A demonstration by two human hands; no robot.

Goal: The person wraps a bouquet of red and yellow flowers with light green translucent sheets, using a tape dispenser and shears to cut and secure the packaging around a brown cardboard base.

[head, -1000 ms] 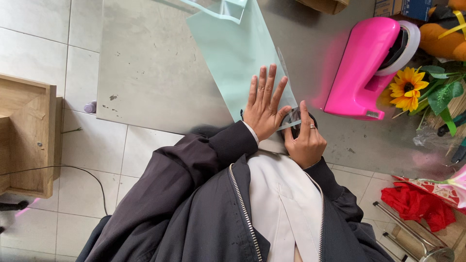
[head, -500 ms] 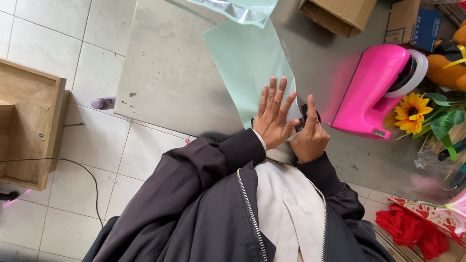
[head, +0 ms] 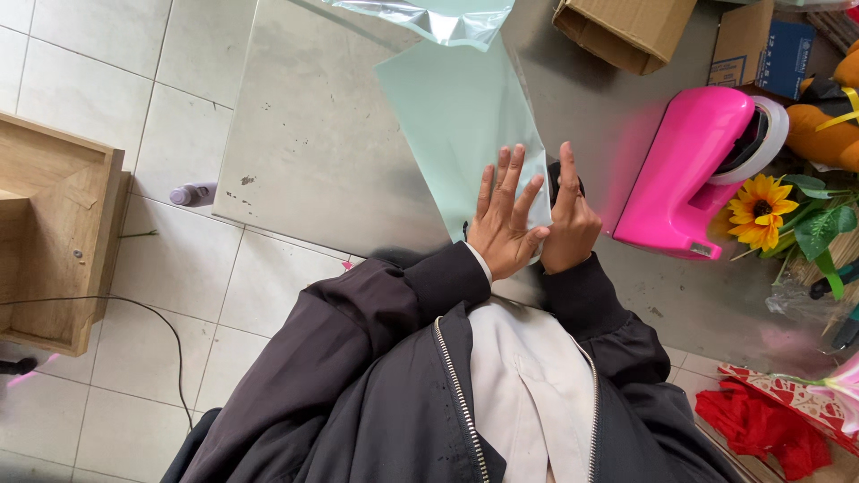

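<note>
A pale green sheet [head: 456, 116] lies on a grey metal table [head: 313, 143], reaching from the far side to the near edge. My left hand [head: 503, 224] rests flat on the sheet's near end with its fingers spread. Right beside it, my right hand [head: 568, 225] sits at the sheet's right edge. Its index finger points straight out and the other fingers are curled around a small dark object [head: 557, 172], which is mostly hidden. Both hands touch at the thumbs. Dark jacket sleeves cover both arms.
A pink tape dispenser [head: 689, 170] stands just right of my hands. Behind it are cardboard boxes [head: 626, 27], a sunflower [head: 759, 210] and green leaves. Shiny clear wrap [head: 429, 16] lies at the sheet's far end. A wooden crate [head: 54, 233], a cable and a small bottle [head: 192, 192] are on the tiled floor.
My left hand stayed spread on the sheet. My right index finger straightened out beside it. The view shifted, so more of the table's far side shows.
</note>
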